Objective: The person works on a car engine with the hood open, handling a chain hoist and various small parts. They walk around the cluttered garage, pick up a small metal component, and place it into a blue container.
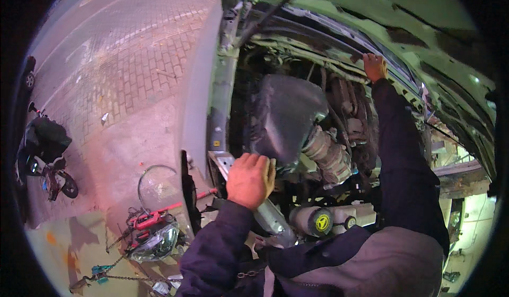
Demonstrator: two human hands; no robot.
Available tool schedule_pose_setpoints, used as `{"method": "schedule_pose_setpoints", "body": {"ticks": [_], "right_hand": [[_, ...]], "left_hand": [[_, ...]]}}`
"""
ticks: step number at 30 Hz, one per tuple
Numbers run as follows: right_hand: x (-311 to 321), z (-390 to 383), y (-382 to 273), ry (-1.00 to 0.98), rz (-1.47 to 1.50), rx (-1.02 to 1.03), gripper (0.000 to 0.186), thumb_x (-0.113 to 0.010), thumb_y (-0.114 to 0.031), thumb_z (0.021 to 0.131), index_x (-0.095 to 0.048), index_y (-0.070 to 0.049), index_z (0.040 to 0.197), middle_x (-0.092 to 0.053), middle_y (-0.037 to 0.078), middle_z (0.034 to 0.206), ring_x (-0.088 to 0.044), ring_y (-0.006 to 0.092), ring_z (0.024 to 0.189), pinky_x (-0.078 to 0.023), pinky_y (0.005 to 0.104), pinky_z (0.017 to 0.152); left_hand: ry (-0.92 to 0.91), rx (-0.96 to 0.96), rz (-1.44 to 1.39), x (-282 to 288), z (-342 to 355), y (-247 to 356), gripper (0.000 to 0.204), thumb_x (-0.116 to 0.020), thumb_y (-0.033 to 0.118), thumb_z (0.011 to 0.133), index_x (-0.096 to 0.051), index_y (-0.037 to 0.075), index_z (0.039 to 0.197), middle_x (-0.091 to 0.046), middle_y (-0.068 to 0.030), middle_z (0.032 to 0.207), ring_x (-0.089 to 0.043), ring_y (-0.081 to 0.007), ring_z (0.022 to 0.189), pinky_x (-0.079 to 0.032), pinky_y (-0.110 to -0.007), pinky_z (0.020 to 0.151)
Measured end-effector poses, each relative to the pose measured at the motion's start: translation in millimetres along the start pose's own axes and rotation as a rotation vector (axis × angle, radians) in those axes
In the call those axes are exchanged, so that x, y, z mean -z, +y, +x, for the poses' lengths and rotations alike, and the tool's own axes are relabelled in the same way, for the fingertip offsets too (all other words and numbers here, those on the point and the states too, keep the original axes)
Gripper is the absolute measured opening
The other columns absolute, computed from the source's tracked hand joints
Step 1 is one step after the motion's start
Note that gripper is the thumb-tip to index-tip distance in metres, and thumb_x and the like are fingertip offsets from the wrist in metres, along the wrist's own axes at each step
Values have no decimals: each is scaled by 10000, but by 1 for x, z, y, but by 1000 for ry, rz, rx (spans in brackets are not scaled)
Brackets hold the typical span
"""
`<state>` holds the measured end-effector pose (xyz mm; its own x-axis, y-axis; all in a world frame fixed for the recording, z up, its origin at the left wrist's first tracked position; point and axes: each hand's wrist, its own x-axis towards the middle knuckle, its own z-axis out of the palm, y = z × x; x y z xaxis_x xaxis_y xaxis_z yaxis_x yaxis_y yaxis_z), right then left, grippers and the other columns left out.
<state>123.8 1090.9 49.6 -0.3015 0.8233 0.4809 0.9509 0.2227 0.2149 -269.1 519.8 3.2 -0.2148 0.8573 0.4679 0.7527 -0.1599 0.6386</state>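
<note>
My left hand (249, 180) is closed round a bare silver metal rail (271, 217) at the near left corner of a car's engine bay. Far across the bay, my right hand (375, 67) rests on the edge of the cowl panel (354, 57) below the windshield, its fingers curled over; what lies under them is hidden. Between my hands sits a large black air filter box (289, 111), with a ribbed intake hose (327, 155) running from it. A reservoir with a black-and-yellow cap (322, 222) stands close to my body.
The raised hood (424, 10) hangs overhead, with a dark prop rod (278, 8) under it. Left of the fender (199, 95), a detached headlight (155, 242), a red jack-like tool (151, 220) and a chain (111, 265) lie on the ground. A motorcycle (46, 154) stands farther left.
</note>
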Motion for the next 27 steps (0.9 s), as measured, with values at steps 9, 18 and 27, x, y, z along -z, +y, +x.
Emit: {"method": "schedule_pose_setpoints", "body": {"ticks": [9, 18, 27], "right_hand": [[-79, 49, 165, -148, -99, 216, 452, -484, -453, 1133, -687, -88, 1309, -703, 226, 1200, -665, 493, 1026, -509, 641, 878], [-32, 54, 93, -175, -75, 102, 637, -434, -617, 1096, -701, -83, 1319, -712, 294, 1274, -675, 535, 1117, -520, 584, 1008], [-24, 14, 120, 67, 146, 48, 501, -522, -510, 1105, -718, -49, 1104, -731, 238, 1055, -674, 468, 1010, -509, 569, 870]], "left_hand": [[-93, 33, 110, -4, -2, 0, 212, -785, 137, 885, -609, 61, 795, -617, -110, 796, -631, -334, 785, -521, -469, 683], [-152, 43, 183, -2, 6, 9, 155, -777, 94, 851, -631, 45, 835, -636, -109, 819, -644, -335, 810, -538, -466, 707], [-168, 41, 182, -2, 12, 13, 175, -754, 45, 889, -605, 23, 800, -615, -150, 789, -629, -371, 761, -506, -480, 661]]}}
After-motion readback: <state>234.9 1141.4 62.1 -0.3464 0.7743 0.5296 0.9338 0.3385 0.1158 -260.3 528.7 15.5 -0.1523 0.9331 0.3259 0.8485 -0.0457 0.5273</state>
